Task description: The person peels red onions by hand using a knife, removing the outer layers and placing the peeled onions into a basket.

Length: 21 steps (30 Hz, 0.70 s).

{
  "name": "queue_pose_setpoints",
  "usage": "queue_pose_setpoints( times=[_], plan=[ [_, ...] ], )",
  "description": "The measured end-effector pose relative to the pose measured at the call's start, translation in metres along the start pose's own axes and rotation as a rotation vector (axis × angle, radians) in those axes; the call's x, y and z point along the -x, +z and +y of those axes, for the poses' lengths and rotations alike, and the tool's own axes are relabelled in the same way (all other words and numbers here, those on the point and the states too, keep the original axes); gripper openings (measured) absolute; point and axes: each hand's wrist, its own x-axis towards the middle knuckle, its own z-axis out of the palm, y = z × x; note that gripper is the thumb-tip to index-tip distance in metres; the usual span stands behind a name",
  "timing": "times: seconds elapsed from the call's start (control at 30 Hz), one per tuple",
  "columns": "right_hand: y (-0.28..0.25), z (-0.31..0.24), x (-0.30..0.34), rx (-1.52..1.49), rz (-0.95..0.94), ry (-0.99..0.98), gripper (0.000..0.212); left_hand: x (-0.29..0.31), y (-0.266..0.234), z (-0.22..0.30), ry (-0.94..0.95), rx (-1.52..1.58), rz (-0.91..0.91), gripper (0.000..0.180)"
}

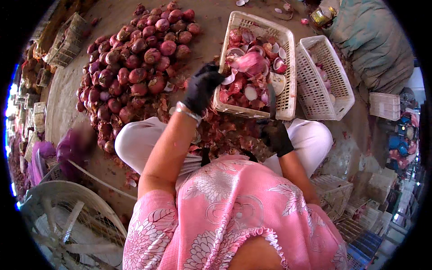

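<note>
My left hand [203,89], in a black glove, is at the left wall of a cream plastic crate [284,33]. Its fingers are bent together at the rim; what they grip, if anything, is hidden. The crate holds red onion skins [249,63], with pale cut ends [250,93] among them. My right hand [276,138], also black-gloved, is closed round a knife [272,101] just below the crate's near edge. The dark blade points away from me, over the crate's near right part. Loose onion skins [225,132] litter the ground between my legs.
A large pile of unpeeled red onions [135,67] lies at the left. A white crate [339,83] with a few onions stands right of the cream one. Beyond it are a greenish cloth cover [373,40] and another crate [384,105]. A round metal-framed object [74,220] stands near left.
</note>
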Motion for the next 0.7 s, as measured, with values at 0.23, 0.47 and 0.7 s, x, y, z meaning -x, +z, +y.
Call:
queue_pose_setpoints(
  times=[0.23,0.47,0.7],
  plan=[
    [-0.004,0.056,-0.042,0.109,-0.086,-0.422,0.020,-0.077,-0.247,-0.003,-0.202,-1.556,0.505,0.052],
    [-0.001,0.013,-0.044,-0.108,-0.120,0.130,0.023,-0.111,-0.228,-0.058,-0.507,-1.884,0.552,0.079],
    [-0.010,-0.007,-0.061,0.044,-0.216,0.444,0.022,-0.160,-0.255,-0.119,-0.584,-2.293,0.085,0.084]
  ],
)
